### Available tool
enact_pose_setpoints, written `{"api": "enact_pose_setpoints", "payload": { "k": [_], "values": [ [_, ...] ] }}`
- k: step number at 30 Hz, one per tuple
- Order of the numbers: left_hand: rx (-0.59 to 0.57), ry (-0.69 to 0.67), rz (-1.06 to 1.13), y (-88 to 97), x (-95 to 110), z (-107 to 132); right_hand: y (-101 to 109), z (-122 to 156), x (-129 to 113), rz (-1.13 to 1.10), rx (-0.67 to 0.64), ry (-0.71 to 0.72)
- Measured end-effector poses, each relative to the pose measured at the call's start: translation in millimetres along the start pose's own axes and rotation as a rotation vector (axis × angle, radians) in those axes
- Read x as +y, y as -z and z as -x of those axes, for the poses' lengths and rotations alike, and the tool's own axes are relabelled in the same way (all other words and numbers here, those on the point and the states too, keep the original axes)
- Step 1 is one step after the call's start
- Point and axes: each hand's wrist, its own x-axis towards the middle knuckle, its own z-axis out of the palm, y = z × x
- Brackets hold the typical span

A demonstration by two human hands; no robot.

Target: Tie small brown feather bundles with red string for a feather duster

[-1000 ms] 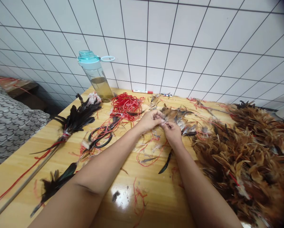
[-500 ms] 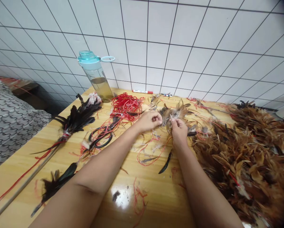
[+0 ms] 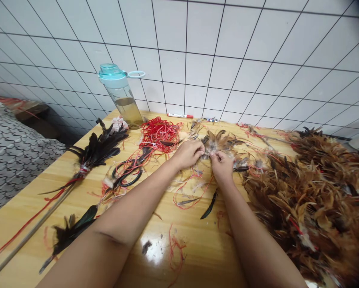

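Note:
Brown feathers [image 3: 218, 140] fan out in a small bunch just beyond my hands, their fluffy grey ends toward my fingers. My right hand [image 3: 223, 165] pinches the fluffy base of that bunch between thumb and forefinger. Close beside it, my left hand [image 3: 189, 154] is closed in a pinch, its fingertips nearly meeting those of the right at the base; what lies in this pinch is too small to make out. Loose fluff and a loop of red string [image 3: 175, 196] lie on the wooden table [image 3: 203, 248] below the hands.
On the left are a stick bound with black feathers [image 3: 100, 148], black-handled scissors [image 3: 127, 174] and a loose black feather bunch [image 3: 73, 230]. Tangled red string [image 3: 161, 134], a bottle [image 3: 122, 96] and a red marker [image 3: 180, 116] stand or lie near the tiled wall. Brown feathers heap [image 3: 311, 196] at right.
My right hand has moved left, bringing the brown feather bunch close to my left fingertips. The bunch has turned, and its feathers now fan out away from me. The left hand has barely moved.

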Motion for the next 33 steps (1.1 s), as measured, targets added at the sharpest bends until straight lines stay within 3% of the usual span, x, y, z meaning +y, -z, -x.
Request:
{"api": "enact_pose_setpoints", "payload": {
  "k": [6, 12, 17, 20, 24, 26, 30, 33],
  "values": [
    [0.034, -0.051, -0.018, 0.8, 0, 0, 1, 2, -4, 0.14, -0.056, 0.118],
    [0.029, -0.11, -0.078, -1.6, -3, 0, 0, 1, -4, 0.123, -0.112, 0.08],
    [0.041, -0.113, 0.005, -0.2, 1, 0, 0, 1, -5, 0.077, -0.112, 0.075],
    [0.18, -0.06, 0.034, 5.1, 7, 0, -1, 1, -5, -0.068, -0.144, 0.018],
    [0.43, 0.116, 0.066, 10.6, 11, -1, -3, -1, 0, -0.321, -0.135, -0.127],
    [0.376, 0.181, 0.139, 9.5, 11, -1, -4, -2, 4, -0.355, -0.111, -0.163],
    [0.096, 0.24, 0.312, 1.3, 13, -3, -4, -3, 6, -0.229, -0.071, -0.078],
    [0.053, 0.273, 0.381, -4.2, 15, -4, -1, -1, 2, -0.02, -0.057, 0.061]
  ]
}}
